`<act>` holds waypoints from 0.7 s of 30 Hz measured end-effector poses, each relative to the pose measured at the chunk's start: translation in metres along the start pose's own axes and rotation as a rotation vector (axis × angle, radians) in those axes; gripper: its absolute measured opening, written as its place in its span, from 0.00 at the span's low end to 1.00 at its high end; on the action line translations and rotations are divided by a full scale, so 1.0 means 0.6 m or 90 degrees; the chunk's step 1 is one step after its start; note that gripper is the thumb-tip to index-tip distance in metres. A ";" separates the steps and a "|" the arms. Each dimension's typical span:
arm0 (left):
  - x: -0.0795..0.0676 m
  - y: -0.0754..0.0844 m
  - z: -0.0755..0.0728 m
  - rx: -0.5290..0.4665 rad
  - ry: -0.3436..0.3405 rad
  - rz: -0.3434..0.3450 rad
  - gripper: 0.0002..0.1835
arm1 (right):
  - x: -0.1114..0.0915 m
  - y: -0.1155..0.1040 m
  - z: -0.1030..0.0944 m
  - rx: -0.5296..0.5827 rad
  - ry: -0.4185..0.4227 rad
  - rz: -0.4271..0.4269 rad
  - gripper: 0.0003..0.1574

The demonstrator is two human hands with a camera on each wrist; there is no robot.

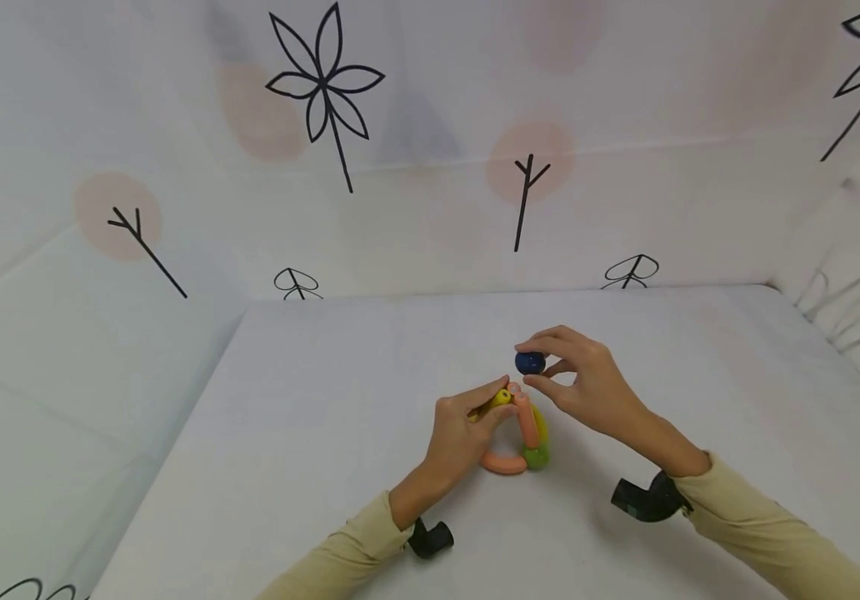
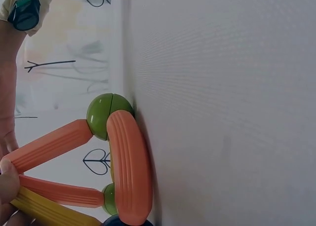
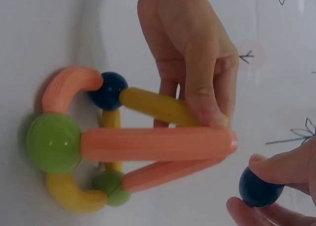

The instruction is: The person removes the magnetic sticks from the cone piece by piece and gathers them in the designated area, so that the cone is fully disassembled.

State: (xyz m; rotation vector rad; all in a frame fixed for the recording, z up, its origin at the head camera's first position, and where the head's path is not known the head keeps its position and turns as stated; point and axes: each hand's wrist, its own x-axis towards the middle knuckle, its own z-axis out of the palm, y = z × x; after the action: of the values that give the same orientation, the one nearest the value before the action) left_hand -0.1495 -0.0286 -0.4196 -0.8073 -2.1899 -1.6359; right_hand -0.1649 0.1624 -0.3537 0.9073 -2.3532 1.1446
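Observation:
A frame of magnetic sticks and balls stands on the white surface. Its base joins green balls (image 3: pixel 54 142), a dark blue ball (image 3: pixel 109 90), a curved orange stick (image 1: pixel 503 464) and yellow pieces (image 3: pixel 74 199). Two orange sticks (image 3: pixel 153 143) and a yellow stick (image 3: pixel 158 106) lean together at the top. My left hand (image 1: pixel 454 442) pinches the yellow stick near its upper end, close to the orange stick tips. Between thumb and fingers, my right hand (image 1: pixel 598 383) holds another dark blue ball (image 1: pixel 530 363), apart from and just above those tips.
The frame stands on a white tabletop (image 1: pixel 287 467). Behind it rises a pale cloth backdrop (image 1: pixel 430 225) with printed plants, and further cloth walls stand at the sides. Black devices (image 1: pixel 647 498) are worn at both wrists.

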 end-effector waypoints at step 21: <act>0.002 0.028 -0.007 -0.031 0.006 -0.017 0.20 | -0.011 0.100 -0.017 -0.039 -0.062 0.181 0.22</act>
State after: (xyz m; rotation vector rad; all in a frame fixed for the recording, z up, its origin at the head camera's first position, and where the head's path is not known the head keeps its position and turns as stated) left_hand -0.1410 -0.0287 -0.4043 -0.7855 -2.1719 -1.7079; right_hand -0.2011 0.2005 -0.3849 0.6349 -2.6446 1.1464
